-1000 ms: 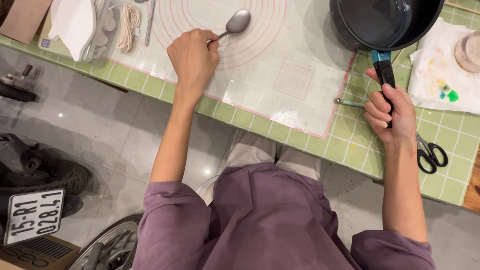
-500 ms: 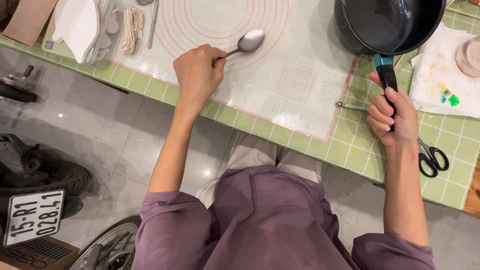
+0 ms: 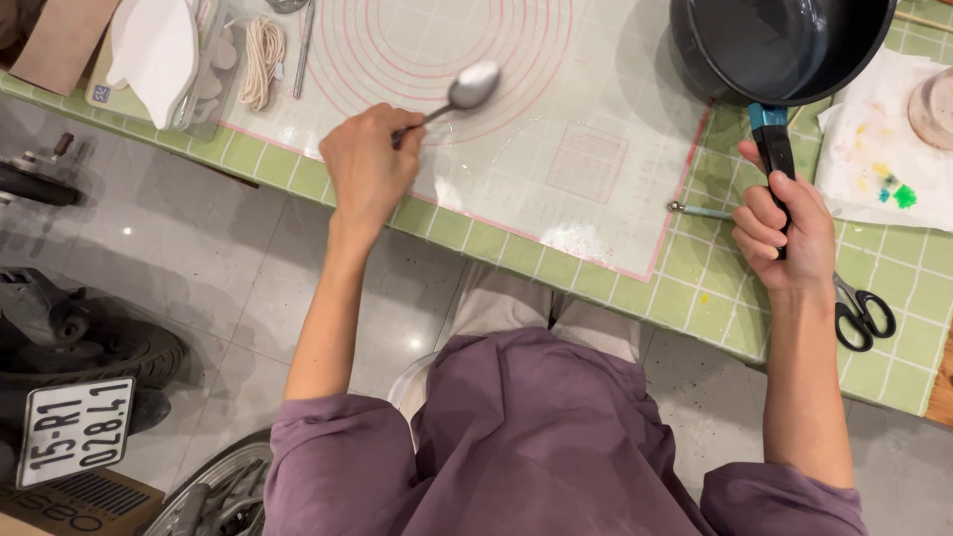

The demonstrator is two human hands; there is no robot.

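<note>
your left hand [image 3: 365, 169] grips a shiny metal spoon [image 3: 459, 94], bowl beyond your knuckles over the translucent ringed mat [image 3: 556, 109]; your right hand [image 3: 784, 230] clenches the dark round pan [image 3: 779, 45] by its handle.

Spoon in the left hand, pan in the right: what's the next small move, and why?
Probably carry the metal spoon in the left hand rightward toward the dark saucepan. The right hand grips its handle, and the spoon hangs over the translucent baking mat, well short of the pan.
</note>
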